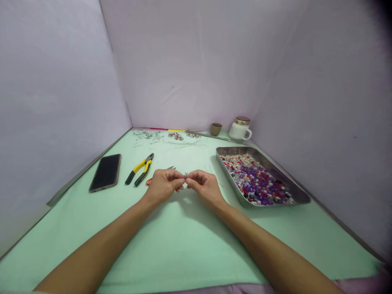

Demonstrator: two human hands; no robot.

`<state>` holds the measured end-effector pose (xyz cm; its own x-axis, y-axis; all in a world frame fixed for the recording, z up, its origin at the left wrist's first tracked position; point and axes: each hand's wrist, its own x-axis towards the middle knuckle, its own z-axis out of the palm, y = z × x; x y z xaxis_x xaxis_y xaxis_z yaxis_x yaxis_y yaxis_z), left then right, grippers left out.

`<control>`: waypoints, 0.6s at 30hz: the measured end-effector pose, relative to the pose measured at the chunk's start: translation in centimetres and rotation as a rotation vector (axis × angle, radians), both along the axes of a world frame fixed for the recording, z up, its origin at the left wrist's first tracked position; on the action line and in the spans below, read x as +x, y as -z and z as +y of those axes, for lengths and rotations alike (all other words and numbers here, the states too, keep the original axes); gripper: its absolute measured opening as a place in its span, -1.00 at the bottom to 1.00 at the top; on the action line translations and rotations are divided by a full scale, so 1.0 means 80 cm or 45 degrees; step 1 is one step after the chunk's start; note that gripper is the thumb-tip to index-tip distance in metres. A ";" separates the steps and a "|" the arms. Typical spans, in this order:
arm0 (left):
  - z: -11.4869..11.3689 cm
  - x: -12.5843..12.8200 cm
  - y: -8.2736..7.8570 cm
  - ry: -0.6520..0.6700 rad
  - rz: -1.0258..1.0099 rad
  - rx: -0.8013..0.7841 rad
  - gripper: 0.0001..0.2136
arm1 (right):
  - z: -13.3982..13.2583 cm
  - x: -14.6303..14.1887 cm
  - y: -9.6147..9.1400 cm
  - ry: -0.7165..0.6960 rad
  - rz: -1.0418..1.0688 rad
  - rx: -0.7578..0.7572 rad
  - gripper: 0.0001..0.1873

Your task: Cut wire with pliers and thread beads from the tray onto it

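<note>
My left hand (164, 184) and my right hand (203, 184) meet over the middle of the green table (183, 241), fingertips pinched together. Between them they hold a small beaded piece (185, 174) with a silver and a red bead; its wire is too thin to make out. Just beyond my left hand lies a small orange-handled tool (149, 181), partly hidden by the fingers. A metal tray (295, 188) full of purple, red and pearl beads sits to the right of my right hand.
Yellow-and-black pliers (139, 168) and a dark phone (105, 172) lie to the left. Thin wires (150, 135) and small bead clusters (175, 136) are scattered at the back. A small brown cup (216, 129) and a lidded white mug (240, 128) stand in the far corner. Pale walls enclose the table.
</note>
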<state>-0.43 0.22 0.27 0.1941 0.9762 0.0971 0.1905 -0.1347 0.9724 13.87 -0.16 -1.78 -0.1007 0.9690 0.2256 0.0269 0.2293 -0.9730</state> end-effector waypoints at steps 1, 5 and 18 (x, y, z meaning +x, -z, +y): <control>0.000 0.000 0.000 -0.006 -0.001 -0.001 -0.93 | 0.000 0.000 0.000 -0.002 -0.001 0.000 -0.90; 0.000 0.001 0.001 0.000 -0.039 0.005 -0.93 | 0.000 -0.001 0.001 0.002 0.006 0.009 -0.90; -0.002 -0.004 -0.002 0.078 0.066 0.147 -0.94 | -0.001 0.002 -0.003 -0.094 0.029 -0.022 -0.92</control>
